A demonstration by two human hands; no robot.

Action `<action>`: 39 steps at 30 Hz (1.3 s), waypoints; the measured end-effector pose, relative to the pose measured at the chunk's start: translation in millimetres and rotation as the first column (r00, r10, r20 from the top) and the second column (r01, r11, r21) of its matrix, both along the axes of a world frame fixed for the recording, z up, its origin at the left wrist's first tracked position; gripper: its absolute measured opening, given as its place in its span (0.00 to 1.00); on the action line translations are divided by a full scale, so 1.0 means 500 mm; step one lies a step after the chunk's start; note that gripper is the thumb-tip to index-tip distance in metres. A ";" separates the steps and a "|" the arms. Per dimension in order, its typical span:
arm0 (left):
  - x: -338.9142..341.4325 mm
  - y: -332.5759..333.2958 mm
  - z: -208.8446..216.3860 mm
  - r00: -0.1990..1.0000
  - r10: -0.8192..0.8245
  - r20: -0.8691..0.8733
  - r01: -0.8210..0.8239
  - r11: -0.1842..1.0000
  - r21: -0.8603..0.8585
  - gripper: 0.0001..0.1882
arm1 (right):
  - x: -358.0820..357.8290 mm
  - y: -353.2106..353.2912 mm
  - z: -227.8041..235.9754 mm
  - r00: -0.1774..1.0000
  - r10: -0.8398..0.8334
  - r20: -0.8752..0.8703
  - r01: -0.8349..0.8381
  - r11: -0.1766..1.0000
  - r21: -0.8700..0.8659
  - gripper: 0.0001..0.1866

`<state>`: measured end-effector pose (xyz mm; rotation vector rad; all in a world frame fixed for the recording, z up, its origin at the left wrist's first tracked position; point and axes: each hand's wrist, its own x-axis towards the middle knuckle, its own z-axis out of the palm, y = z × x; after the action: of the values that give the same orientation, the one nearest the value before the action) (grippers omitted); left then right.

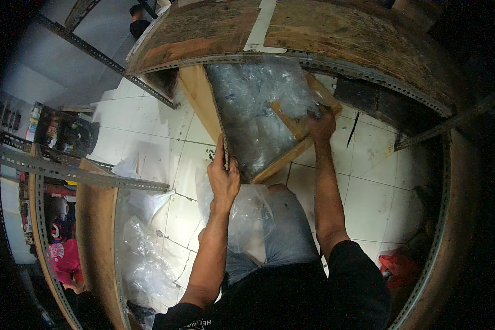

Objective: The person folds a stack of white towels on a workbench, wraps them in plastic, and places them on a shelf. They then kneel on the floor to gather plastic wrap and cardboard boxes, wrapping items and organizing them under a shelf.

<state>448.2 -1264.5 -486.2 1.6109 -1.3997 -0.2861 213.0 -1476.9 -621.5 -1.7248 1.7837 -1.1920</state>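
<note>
An open cardboard box (202, 102) stands on the floor in front of my knees, under the wooden shelf. Crumpled clear plastic bags (253, 110) fill it. My left hand (224, 177) is closed round the near left edge of the box, with the raised side panel between thumb and fingers. At the right side of the box my right hand (321, 122) reaches in, its fingers curled on the clear plastic beside an inner flap (289, 122); the fingertips are partly hidden. Across my lap lies another clear plastic bag (247, 214), touched by neither hand.
A worn wooden shelf (335, 33) on a perforated metal frame overhangs the box. Metal rack bars (82, 173) run along my left. Loose clear plastic (146, 258) lies on the tiles at lower left, and a red bag (399, 269) at right. A person (139, 22) is far off.
</note>
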 end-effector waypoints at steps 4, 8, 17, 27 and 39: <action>0.005 0.004 -0.004 1.000 0.002 -0.018 -0.001 1.000 0.019 0.34 | 0.093 0.025 0.021 0.983 -0.040 -0.179 -0.027 0.934 -0.355 0.27; 0.014 0.005 -0.009 1.000 -0.016 -0.013 0.016 1.000 -0.007 0.34 | 0.154 0.040 0.019 0.981 -0.019 -0.195 -0.052 0.934 -0.353 0.28; 0.004 0.014 0.021 0.983 0.034 -0.183 -0.001 0.985 0.174 0.30 | 0.217 0.056 -0.010 0.743 0.638 -0.200 -0.419 0.678 0.605 0.21; 0.000 0.007 0.000 0.996 -0.017 -0.090 0.025 0.995 0.096 0.32 | 0.037 0.062 0.113 0.522 -0.081 0.849 -0.148 0.972 0.184 0.19; -0.047 -0.023 0.026 0.993 0.057 0.106 -0.079 0.972 0.220 0.47 | -0.147 0.122 0.127 -0.252 0.144 0.957 -0.240 0.949 -0.206 0.15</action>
<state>424.6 -1275.8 -473.2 1.8765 -1.4234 -0.3372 139.4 -1415.9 -557.8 -0.3123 0.3452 -1.5307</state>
